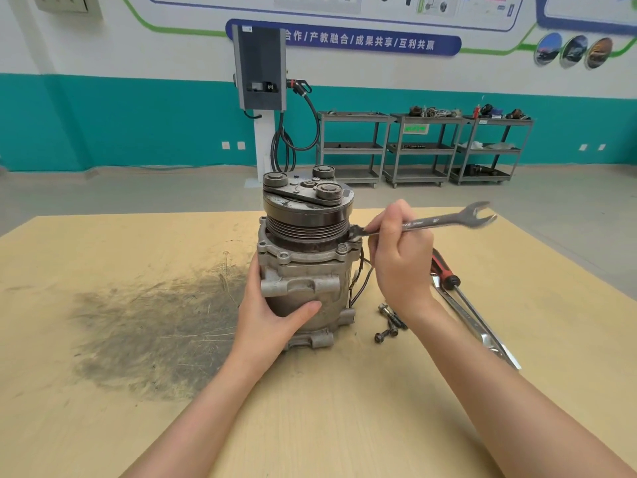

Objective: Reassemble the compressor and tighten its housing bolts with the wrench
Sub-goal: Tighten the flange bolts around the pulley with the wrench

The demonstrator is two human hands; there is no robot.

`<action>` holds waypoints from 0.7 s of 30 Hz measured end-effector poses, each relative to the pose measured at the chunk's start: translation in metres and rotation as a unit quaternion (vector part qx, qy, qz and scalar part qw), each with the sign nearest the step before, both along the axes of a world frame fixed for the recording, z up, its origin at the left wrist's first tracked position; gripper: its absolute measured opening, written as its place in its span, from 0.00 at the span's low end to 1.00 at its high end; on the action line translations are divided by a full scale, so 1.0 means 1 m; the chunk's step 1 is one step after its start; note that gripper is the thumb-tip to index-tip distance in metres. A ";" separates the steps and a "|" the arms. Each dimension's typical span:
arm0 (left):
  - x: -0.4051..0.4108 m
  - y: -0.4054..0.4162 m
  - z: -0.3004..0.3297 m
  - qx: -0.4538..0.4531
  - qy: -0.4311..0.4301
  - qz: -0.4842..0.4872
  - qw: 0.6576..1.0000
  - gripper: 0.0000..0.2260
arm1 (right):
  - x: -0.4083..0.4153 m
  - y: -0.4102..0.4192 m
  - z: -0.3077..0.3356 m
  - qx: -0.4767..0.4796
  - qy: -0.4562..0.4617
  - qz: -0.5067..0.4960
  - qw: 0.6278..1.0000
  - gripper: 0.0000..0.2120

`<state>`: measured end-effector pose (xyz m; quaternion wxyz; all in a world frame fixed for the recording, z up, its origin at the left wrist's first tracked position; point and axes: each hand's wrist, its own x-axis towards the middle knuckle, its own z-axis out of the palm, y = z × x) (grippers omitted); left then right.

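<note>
A grey metal compressor (303, 270) stands upright on the wooden table (138, 374), its black grooved pulley on top. My left hand (272, 312) grips the lower body of the compressor from the left, thumb across its front. My right hand (401, 257) holds a steel open-ended wrench (444, 220) by the shank. The wrench's near end sits on a housing bolt (355, 236) at the flange's right edge, just under the pulley. The free jaw end points up and to the right. Two more flange bolts show at the front of the housing.
Several loose bolts (387, 322) lie on the table right of the compressor's base. A red-handled screwdriver (448, 274) and another steel wrench (482, 332) lie further right. A dark greasy smear (148, 326) covers the table's left part. Shelving carts and a charging post stand beyond the table.
</note>
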<state>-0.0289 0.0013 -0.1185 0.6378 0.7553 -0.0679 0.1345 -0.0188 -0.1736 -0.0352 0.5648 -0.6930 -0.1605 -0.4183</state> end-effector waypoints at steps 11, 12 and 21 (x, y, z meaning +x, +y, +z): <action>0.001 0.001 -0.002 -0.005 0.003 -0.006 1.000 0.50 | 0.018 -0.020 0.014 0.292 0.233 0.159 0.914 0.22; 0.001 0.001 -0.002 -0.004 0.002 -0.006 1.000 0.50 | 0.019 -0.022 0.012 0.309 0.260 0.175 0.898 0.21; 0.001 0.000 -0.002 -0.002 -0.003 -0.006 1.000 0.50 | 0.014 -0.016 0.012 0.243 0.278 0.253 0.894 0.22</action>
